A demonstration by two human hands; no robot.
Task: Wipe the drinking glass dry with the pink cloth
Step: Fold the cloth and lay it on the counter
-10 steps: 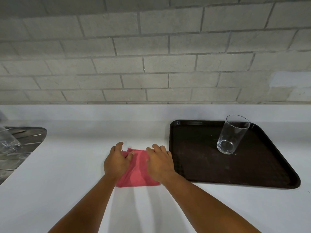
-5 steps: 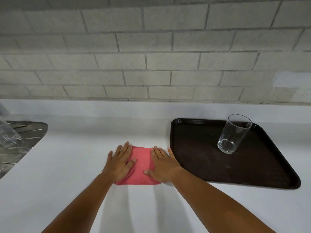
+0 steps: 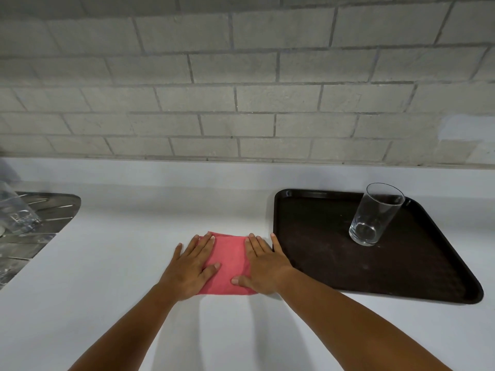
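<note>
A folded pink cloth (image 3: 229,263) lies flat on the white counter (image 3: 128,263) in the middle. My left hand (image 3: 190,266) rests palm-down on its left edge, fingers spread. My right hand (image 3: 263,266) presses flat on its right edge, fingers apart. Neither hand grips anything. A clear drinking glass (image 3: 375,214) stands upright on a dark brown tray (image 3: 334,263) to the right, well apart from both hands.
A metal sink drainboard (image 3: 34,223) sits at the left edge with another clear glass item (image 3: 16,212) on it. A grey block wall (image 3: 241,89) runs along the back of the counter.
Both hands went from bunching the cloth with curled fingers to lying flat on it with fingers spread. The cloth now lies smoothed out. The glass has not moved.
</note>
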